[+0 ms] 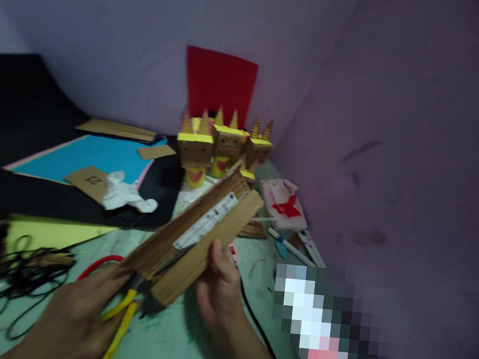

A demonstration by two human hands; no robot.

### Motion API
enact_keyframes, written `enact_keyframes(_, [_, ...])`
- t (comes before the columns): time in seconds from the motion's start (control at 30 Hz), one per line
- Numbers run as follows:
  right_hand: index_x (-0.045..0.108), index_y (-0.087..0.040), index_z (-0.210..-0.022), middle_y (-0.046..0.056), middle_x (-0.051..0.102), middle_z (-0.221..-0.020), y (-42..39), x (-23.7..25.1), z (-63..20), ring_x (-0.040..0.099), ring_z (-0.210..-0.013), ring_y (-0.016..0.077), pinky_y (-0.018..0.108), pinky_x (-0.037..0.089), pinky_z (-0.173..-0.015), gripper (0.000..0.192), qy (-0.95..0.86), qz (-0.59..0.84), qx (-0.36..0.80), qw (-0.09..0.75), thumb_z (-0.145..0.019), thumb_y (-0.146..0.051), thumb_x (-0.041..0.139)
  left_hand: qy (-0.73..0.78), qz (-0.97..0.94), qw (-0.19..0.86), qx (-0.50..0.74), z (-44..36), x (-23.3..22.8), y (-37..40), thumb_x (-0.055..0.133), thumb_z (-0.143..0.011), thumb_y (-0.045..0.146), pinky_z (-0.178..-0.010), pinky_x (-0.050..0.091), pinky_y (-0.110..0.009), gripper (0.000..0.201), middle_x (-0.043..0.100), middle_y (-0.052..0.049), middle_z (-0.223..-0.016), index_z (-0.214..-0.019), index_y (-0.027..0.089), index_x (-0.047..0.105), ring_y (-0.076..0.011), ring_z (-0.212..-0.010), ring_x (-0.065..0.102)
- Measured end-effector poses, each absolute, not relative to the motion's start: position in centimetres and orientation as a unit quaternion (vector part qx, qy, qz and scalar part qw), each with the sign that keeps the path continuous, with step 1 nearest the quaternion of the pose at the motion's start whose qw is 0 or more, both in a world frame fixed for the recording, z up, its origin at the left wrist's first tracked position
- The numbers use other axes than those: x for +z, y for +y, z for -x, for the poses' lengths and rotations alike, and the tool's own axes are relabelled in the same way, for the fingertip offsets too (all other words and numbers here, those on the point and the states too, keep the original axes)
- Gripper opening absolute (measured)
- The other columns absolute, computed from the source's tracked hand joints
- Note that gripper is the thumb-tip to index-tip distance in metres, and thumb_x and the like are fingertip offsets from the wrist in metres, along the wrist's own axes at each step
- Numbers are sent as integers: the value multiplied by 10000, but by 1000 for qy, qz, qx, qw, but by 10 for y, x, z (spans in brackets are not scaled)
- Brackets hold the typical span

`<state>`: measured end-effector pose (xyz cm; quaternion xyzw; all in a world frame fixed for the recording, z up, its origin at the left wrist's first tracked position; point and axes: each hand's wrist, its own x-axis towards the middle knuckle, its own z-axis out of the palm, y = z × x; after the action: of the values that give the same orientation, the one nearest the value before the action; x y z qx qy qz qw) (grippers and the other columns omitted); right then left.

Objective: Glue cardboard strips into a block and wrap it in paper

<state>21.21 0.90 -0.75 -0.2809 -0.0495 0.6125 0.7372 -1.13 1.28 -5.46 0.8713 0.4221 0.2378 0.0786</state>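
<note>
1. Right hand [218, 290] closed on the near edge of the cardboard piece [201, 226], tilting it up off the surface [173, 342], seemingly to present its edge.
2. Left hand [78, 316] gripping yellow-handled scissors [123, 312], blades at the cardboard's lower end.
3. Beyond the hands: cardboard figures [221, 144]; wall close right, clutter left.
</note>
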Motion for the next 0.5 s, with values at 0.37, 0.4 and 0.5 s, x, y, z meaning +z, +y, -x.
enact_keyframes(0.37, [646, -301, -1058, -49, 734, -956, 3, -13, -206, 667, -894, 142, 354, 495, -927, 399, -91, 294, 614, 727, -695, -361, 801, 448, -857, 178, 183, -11, -10, 10, 471, -870, 315, -704, 504, -278, 172, 674, -50, -908, -831, 232, 617, -197, -844, 650])
enact_keyframes(0.4, [648, -305, -1052, -52, 735, -950, 2, -12, -206, 669, -889, 142, 354, 500, -920, 396, -90, 293, 613, 728, -692, -358, 804, 445, -857, 185, 182, -12, -8, 10, 474, -872, 320, -677, 498, -267, 180, 673, -47, -892, -793, 230, 608, -194, -839, 652])
enact_keyframes(0.5, [648, -314, -1047, -55, 737, -951, 0, -12, -206, 674, -888, 141, 341, 519, -892, 400, -87, 294, 610, 731, -685, -367, 809, 442, -857, 202, 174, -16, -1, 10, 471, -870, 304, -599, 475, -234, 192, 668, -30, -825, -728, 232, 577, -178, -793, 660])
